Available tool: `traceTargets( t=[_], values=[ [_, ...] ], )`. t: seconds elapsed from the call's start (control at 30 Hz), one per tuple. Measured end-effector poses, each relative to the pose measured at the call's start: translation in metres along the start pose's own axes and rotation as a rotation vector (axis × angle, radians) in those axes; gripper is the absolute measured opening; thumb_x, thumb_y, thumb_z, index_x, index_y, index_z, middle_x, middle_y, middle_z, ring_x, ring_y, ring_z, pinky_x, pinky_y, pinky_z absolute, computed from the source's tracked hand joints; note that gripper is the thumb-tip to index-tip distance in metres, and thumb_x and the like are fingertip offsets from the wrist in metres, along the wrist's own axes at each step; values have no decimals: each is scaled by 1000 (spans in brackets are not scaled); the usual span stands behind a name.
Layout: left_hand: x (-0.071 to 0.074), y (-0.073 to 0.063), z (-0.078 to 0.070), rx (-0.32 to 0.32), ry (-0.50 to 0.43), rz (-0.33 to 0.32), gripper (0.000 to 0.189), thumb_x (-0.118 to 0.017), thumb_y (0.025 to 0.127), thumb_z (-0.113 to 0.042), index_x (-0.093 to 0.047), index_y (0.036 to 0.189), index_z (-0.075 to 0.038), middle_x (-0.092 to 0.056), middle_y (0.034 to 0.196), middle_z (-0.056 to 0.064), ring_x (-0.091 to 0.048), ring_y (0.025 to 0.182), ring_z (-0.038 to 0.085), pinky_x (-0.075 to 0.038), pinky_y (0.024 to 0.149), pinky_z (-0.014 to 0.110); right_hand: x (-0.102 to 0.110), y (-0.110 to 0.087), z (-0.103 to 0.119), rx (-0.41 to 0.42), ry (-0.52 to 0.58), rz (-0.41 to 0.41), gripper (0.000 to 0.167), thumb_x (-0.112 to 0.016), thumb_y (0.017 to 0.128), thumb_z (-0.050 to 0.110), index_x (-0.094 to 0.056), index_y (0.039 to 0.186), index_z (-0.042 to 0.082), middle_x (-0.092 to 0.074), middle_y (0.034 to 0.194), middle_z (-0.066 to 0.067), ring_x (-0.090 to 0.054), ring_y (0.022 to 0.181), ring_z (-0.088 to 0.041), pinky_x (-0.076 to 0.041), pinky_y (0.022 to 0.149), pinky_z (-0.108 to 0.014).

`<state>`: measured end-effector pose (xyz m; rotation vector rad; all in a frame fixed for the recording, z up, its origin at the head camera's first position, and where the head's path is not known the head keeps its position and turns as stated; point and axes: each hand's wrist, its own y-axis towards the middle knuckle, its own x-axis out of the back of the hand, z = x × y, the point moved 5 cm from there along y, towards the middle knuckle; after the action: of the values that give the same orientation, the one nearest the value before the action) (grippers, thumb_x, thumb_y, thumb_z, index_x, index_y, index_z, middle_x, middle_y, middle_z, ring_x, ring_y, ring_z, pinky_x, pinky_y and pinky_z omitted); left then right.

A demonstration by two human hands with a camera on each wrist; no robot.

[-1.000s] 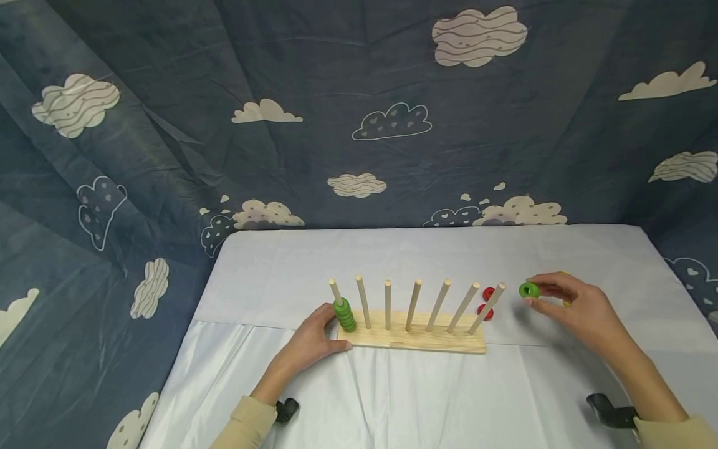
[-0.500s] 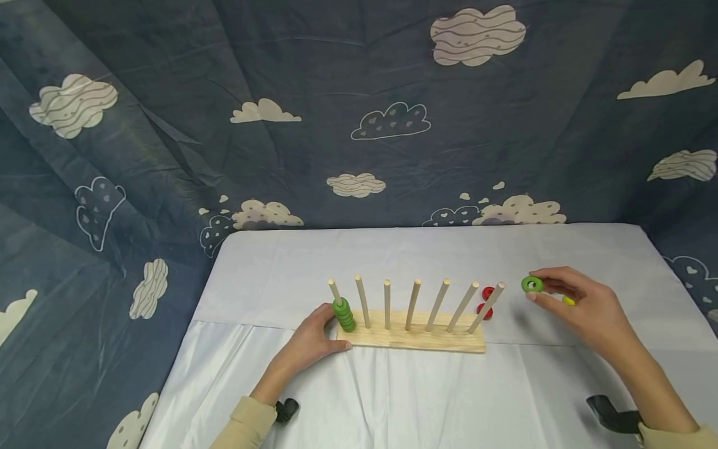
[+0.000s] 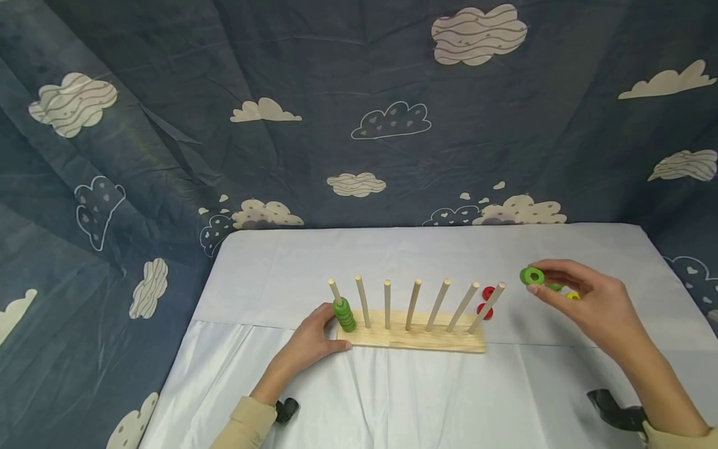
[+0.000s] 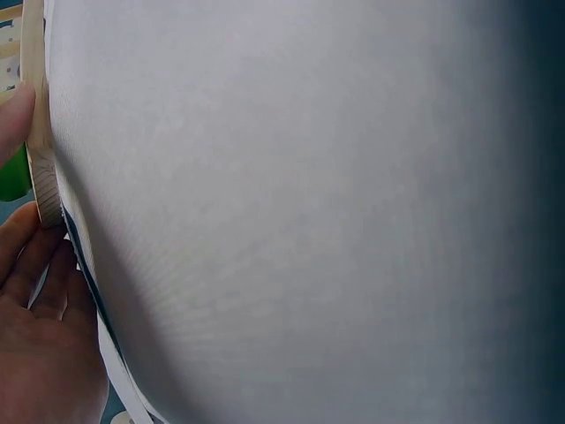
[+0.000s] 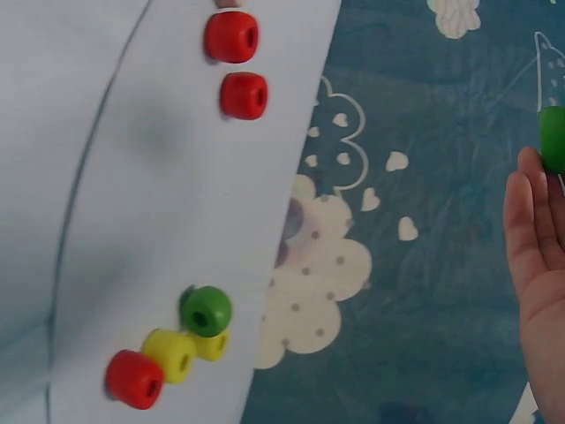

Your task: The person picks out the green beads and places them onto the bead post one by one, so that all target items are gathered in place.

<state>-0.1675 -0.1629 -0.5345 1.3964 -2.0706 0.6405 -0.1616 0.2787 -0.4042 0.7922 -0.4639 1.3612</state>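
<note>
My right hand [image 3: 589, 296] pinches a green bead [image 3: 531, 275] between thumb and fingertips, raised over the table right of the pegs, its hole facing the head camera. The held bead [image 5: 553, 140] is cut off by the right wrist view's edge. On the left, my left hand [image 3: 311, 337] grips the end of a wooden peg board [image 3: 415, 338], thumb at its front edge. Several green beads [image 3: 344, 315] are stacked on the leftmost peg; the other pegs are bare. In the left wrist view, the thumb and fingers [image 4: 26, 256] lie around the board's end [image 4: 44, 185].
Two red beads [image 3: 485, 311] lie behind the rightmost peg. In the right wrist view, a loose green bead [image 5: 207, 311], two yellow beads [image 5: 169, 355] and a red bead [image 5: 134, 380] lie grouped on the white cloth [image 5: 168, 194]. A dark cloud-patterned curtain [image 3: 392, 174] hangs behind the table.
My right hand has risen slightly with the green bead, and the bead has turned to show its hole. Loose green and yellow beads now show behind that hand. The left hand stays put.
</note>
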Motion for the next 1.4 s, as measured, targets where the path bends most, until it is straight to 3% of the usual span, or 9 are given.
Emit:
traceTargets(
  t=[0.17, 0.33, 0.7, 1.17, 1.4],
  values=[
    [0, 0, 0, 12, 5, 3, 73, -85, 77, -30, -53, 140, -10, -56, 132, 0, -48, 129, 22, -39, 108, 42, 4, 2, 7, 13, -9, 1, 45, -80, 83, 34, -66, 122, 17, -69, 108, -6, -49, 98, 4, -29, 81, 3],
    [0, 1, 1, 23, 13, 8, 74, -86, 77, -29, -52, 141, -12, -54, 134, -1, -46, 132, 20, -37, 110, 40, 6, 7, 10, 89, 69, -22, 43, -83, 82, 22, -67, 122, 18, -68, 106, -2, -55, 98, -7, -33, 87, 1],
    [0, 0, 1, 18, 16, 9, 74, -86, 77, -30, -52, 141, -12, -55, 133, -2, -47, 131, 20, -37, 109, 40, 13, 14, 51, 211, 140, -50, 48, -84, 73, -4, -70, 117, 8, -63, 114, -5, -53, 101, -5, -39, 89, -3],
    [1, 1, 0, 5, 13, 8, 74, -86, 77, -29, -53, 140, -11, -56, 132, -1, -48, 129, 20, -39, 108, 40, 8, 21, 93, 374, 219, -40, 57, -81, 67, -18, -69, 119, 4, -65, 113, -11, -58, 100, -8, -42, 96, -11],
    [1, 1, 0, 8, 19, 8, 74, -86, 77, -30, -52, 141, -11, -56, 132, -1, -49, 129, 21, -40, 107, 41, 5, 22, 110, 437, 250, -4, 64, -81, 66, -20, -68, 122, 7, -65, 117, -6, -59, 105, -9, -42, 98, -15]
  ],
)
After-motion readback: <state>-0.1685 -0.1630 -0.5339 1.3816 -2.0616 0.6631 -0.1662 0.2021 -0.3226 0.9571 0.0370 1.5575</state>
